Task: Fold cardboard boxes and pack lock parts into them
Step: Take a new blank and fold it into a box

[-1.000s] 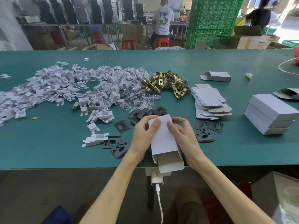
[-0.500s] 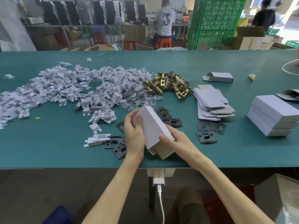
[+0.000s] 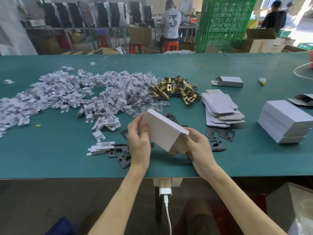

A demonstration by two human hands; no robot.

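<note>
My left hand gripped cardboard box at far end, right hand clasped open near end; long axis ran far-left to near-right.

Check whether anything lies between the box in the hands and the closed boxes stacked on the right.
Nothing tall. Black plates lie flat on the table between the box and the stack of closed boxes; the pile of flat blanks sits just behind that line. Lifted, the box could probably pass over.
</note>
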